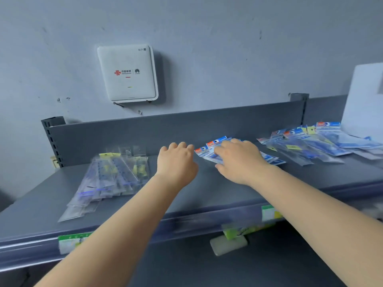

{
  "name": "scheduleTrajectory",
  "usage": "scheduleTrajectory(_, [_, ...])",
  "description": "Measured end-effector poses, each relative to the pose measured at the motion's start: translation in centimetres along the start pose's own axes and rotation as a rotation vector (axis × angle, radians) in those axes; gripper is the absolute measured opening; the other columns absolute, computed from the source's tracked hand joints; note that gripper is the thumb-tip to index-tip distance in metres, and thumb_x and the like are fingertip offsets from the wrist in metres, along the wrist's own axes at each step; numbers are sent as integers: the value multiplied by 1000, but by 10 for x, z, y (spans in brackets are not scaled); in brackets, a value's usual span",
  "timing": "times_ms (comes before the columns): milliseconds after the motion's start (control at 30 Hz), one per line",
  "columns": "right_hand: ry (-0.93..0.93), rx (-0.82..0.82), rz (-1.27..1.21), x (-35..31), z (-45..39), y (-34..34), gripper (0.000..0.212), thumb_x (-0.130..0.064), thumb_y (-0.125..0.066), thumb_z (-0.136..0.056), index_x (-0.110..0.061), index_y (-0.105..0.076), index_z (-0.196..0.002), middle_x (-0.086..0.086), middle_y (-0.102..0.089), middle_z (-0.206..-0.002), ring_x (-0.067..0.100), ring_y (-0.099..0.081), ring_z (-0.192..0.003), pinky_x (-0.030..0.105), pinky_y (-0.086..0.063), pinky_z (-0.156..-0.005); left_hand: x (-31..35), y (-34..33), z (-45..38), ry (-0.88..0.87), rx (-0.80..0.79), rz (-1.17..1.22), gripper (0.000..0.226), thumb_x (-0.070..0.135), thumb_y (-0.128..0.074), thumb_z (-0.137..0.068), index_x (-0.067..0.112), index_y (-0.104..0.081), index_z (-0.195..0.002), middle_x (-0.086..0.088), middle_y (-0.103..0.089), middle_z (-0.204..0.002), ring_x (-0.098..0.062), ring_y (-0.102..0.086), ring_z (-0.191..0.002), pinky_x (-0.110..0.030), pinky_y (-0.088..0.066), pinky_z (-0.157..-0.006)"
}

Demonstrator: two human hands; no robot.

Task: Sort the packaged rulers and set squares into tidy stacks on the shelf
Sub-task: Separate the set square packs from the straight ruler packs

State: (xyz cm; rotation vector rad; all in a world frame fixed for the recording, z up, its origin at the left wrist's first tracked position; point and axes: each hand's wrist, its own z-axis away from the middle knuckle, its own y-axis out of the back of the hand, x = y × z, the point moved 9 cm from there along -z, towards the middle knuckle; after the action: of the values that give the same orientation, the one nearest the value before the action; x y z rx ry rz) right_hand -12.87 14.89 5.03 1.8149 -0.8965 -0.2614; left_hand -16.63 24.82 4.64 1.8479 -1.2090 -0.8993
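Pretty dim overall, flat bluish-grey light with no hard shadows. The white wall box (pixel 127 73) throws a soft shadow toward 3 o'clock, so the light seems to come from the left. Wide-angle warp is obvious: the shelf (pixel 207 189) edge bows and the forearms stretch toward 6 o'clock. Motion blur smears the price strip (pixel 68 242) at 7 o'clock and the clear packs (pixel 109 177). Soft glare on the blue packs (pixel 323 141) at 3 o'clock.

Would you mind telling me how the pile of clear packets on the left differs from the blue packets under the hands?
The clear packets are long, see-through, yellow-tagged and untouched. The blue packets have red-and-blue headers, and the right hand rests on them. Both lie fanned on the grey shelf.
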Motion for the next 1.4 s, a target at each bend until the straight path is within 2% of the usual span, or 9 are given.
scheduleTrajectory(133, [-33, -12, 7, 60, 31, -1, 34, -37, -41, -95, -19, -49, -123, 2, -52, -121, 24, -45, -115, 36, -37, -86, 69, 0, -13, -40, 1, 27, 37, 32, -44, -92, 17, -48, -126, 0, -54, -120, -24, -48, -111, -31, -34, -85])
scheduleTrajectory(467, [-178, 0, -72, 214, 107, -15, 36, -41, -41, -94, -21, -50, -123, 0, -53, -119, 23, -47, -115, 34, -39, -84, 232, -5, -42, -121, -32, 134, 38, 34, -43, -92, 17, -49, -126, -1, -54, -123, -25, -46, -118, -34, -35, -93])
scheduleTrajectory(633, [-303, -38, -153, 277, 134, -33, 35, -42, -45, -92, -24, -51, -121, -4, -54, -121, 20, -48, -116, 34, -42, -82, 286, -15, -61, -166, -82, 199, 42, 36, -45, -92, 20, -48, -131, 0, -52, -131, -24, -44, -124, -36, -35, -97])
scheduleTrajectory(800, [-421, -26, -226, 334, 147, -49, 33, -42, -49, -90, -25, -53, -119, -4, -55, -121, 20, -50, -113, 33, -43, -86, 328, -22, -89, -221, -112, 245, 39, 36, -46, -92, 20, -50, -128, 0, -53, -129, -23, -46, -121, -33, -36, -96])
scheduleTrajectory(933, [-523, -39, -311, 377, 145, -68, 32, -42, -54, -89, -23, -56, -114, -4, -57, -118, 19, -53, -110, 31, -45, -86, 351, -37, -116, -244, -173, 262, 33, 33, -47, -91, 18, -53, -120, -1, -53, -126, -23, -47, -118, -34, -39, -92])
scheduleTrajectory(1100, [-552, -35, -373, 417, 121, -89, 30, -39, -59, -86, -20, -58, -110, -1, -57, -115, 20, -54, -103, 31, -45, -84, 355, -57, -154, -182, -275, 272, 37, 38, -48, -91, 22, -52, -124, -1, -54, -128, -23, -52, -114, -35, -46, -88])
scheduleTrajectory(1200, [-538, -53, -393, 431, 100, -102, 33, -41, -61, -84, -20, -58, -110, 0, -57, -117, 21, -53, -104, 31, -43, -85, 353, -76, -168, -161, -303, 207, 26, 35, -47, -91, 17, -53, -108, -4, -54, -119, -23, -53, -104, -32, -43, -77])
scheduleTrajectory(1267, [-533, -77, -372, 440, 87, -110, 36, -44, -61, -84, -21, -58, -111, 1, -56, -119, 21, -53, -106, 32, -44, -87, 347, -89, -176, -109, -311, 201, 25, 35, -44, -91, 16, -51, -105, -7, -53, -119, -24, -51, -106, -34, -42, -81])
scheduleTrajectory(1400, [-519, -197, -297, 448, 68, -130, 55, -54, -58, -81, -18, -52, -122, 3, -51, -127, 21, -52, -110, 35, -46, -87, 331, -105, -186, 34, -322, 240, 51, 49, -43, -92, 13, -46, -127, -8, -51, -132, -27, -44, -123, -39, -38, -99])
